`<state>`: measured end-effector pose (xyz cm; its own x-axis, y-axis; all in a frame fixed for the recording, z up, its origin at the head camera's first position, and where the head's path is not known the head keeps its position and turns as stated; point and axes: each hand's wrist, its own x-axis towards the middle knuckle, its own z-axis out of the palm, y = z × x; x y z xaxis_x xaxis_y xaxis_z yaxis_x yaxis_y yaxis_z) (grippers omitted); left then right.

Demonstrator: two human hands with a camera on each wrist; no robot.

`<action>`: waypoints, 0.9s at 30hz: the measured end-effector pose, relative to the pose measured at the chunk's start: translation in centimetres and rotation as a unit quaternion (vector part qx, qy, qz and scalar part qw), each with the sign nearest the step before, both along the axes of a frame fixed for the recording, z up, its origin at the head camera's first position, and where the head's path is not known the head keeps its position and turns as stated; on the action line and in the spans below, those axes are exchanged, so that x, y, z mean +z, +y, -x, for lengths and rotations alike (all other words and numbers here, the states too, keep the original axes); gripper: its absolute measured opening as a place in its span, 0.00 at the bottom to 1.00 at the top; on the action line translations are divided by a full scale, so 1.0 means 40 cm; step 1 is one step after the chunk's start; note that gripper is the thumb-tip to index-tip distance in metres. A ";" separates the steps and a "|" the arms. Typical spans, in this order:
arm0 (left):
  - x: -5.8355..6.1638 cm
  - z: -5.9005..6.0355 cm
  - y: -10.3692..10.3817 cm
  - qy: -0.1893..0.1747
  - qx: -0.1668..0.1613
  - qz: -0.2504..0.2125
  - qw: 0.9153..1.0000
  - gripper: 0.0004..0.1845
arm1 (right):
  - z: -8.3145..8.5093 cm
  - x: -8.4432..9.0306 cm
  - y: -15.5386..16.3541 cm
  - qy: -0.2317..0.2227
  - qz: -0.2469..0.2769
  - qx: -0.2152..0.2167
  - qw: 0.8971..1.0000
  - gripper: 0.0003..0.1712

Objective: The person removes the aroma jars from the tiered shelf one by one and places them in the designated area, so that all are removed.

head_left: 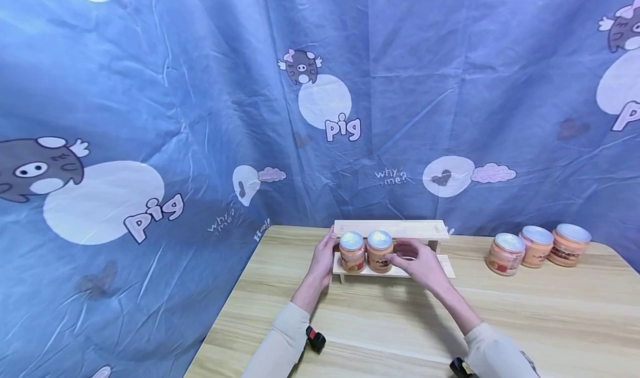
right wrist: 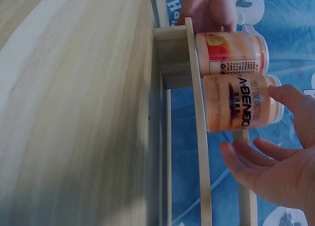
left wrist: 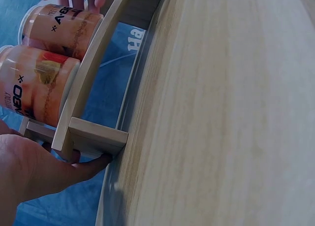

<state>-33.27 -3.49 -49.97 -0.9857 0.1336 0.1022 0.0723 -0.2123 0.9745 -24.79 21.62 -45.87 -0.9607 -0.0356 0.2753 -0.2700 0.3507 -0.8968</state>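
A two-tier wooden shelf (head_left: 391,229) stands on the table, with two orange-labelled jars side by side at the left of its lower board. My left hand (head_left: 322,260) holds the shelf's left end, thumb along the short leg (left wrist: 98,135) in the left wrist view. Beside it is the left jar (head_left: 352,258), its label showing fruit. Touching it on the right is the second jar (head_left: 379,258). My right hand (head_left: 422,264) is at that jar's right side. In the right wrist view its thumb touches the jar near the lid, and the loosely bent fingers (right wrist: 246,159) stand apart from it.
Three more orange jars with silvery lids stand in a slanting row at the table's right: a near jar (head_left: 506,258), a middle jar (head_left: 535,250) and a far jar (head_left: 569,249). A blue printed curtain (head_left: 400,89) hangs close behind the wooden table (head_left: 380,333).
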 end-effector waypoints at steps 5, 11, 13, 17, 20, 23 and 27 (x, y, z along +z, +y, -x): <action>-0.001 0.000 0.000 -0.005 0.006 0.006 1.000 0.29 | 0.011 -0.008 -0.022 0.003 -0.003 0.011 1.000 0.40; 0.001 0.001 0.002 -0.007 0.014 0.018 1.000 0.29 | 0.020 -0.015 -0.040 0.011 0.010 0.022 1.000 0.40; 0.001 0.003 0.004 -0.006 0.014 0.013 1.000 0.29 | 0.023 -0.017 -0.043 0.012 0.017 0.024 0.999 0.39; 0.001 0.007 0.005 -0.003 0.018 0.008 1.000 0.29 | 0.025 -0.020 -0.048 0.014 0.028 0.016 0.999 0.37; -0.001 0.005 0.007 0.001 0.025 0.012 1.000 0.29 | 0.026 -0.026 -0.050 0.022 0.028 0.007 0.999 0.37; -0.002 0.002 0.010 0.006 0.032 0.018 0.999 0.29 | 0.027 -0.032 -0.050 0.036 0.025 -0.001 0.999 0.37; -0.002 0.001 0.011 0.007 0.040 0.023 0.999 0.29 | 0.025 -0.037 -0.050 0.046 0.018 -0.008 0.999 0.36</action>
<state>-33.31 -3.05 -50.05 -0.9920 0.0590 0.1118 0.1012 -0.1598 0.9819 -25.81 19.61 -47.35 -0.9319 -0.0097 0.3627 -0.3460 0.3240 -0.8805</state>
